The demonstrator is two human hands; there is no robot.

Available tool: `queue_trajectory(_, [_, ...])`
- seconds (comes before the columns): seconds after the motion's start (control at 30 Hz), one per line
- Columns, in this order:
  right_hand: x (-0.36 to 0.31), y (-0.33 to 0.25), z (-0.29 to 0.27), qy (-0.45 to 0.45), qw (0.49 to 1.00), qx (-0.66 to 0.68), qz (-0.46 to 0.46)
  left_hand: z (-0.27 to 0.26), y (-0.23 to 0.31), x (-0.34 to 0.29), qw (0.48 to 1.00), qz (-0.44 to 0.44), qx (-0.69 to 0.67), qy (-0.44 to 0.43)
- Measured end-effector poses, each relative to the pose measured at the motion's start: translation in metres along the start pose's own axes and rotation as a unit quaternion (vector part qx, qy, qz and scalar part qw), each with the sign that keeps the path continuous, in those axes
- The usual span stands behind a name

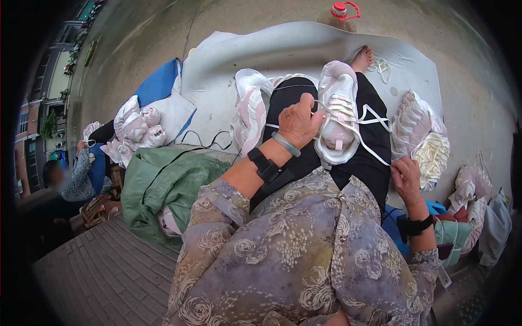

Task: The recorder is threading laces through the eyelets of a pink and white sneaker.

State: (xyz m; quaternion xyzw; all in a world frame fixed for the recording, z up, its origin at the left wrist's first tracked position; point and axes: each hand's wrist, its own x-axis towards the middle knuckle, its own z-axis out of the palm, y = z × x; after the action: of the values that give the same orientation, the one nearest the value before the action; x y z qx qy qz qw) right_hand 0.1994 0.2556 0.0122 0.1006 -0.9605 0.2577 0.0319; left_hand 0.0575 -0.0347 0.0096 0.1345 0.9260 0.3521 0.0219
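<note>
A white and pink sneaker (338, 111) rests on my lap, its toe pointing away from me and its opening toward me. White shoelace (372, 142) is threaded through the upper part of its eyelets, and loose lengths trail off to the right over my black trousers. At the shoe's left side my left hand (298, 124) is closed in a pinch on the lace. To the right of my thigh, my right hand (406, 178) is closed, its thumb and fingertips pinching the other length of lace near its end.
Bundled pink and white shoes (416, 117) and a coil of cream laces (432, 157) lie to the right. More shoes (251, 108) sit left of my leg. A green woven sack (168, 190) is nearby. Another person (81, 174) works at far left. A red-capped jug (338, 16) stands ahead.
</note>
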Motion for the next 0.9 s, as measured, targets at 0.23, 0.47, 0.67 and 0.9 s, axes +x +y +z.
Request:
queue_trajectory(0.23, [0.048, -0.027, 0.011, 0.063, 0.994, 0.085, 0.018, 0.005, -0.025, 0.028, 0.997, -0.048, -0.004, -0.057])
queue_trajectory(0.47, [0.071, -0.048, 0.041, 0.057, 0.996, 0.013, -0.068, -0.020, -0.004, 0.036, 0.886, -0.183, -0.376, -0.202])
queue_trajectory(0.67, [0.072, -0.046, 0.046, 0.041, 0.996, 0.021, -0.070, -0.021, -0.004, 0.040, 0.845, -0.120, -0.432, -0.291])
queue_trajectory(0.9, [0.066, -0.040, 0.037, 0.046, 0.995, 0.059, -0.069, -0.013, -0.005, 0.036, 0.923, -0.123, -0.331, -0.152])
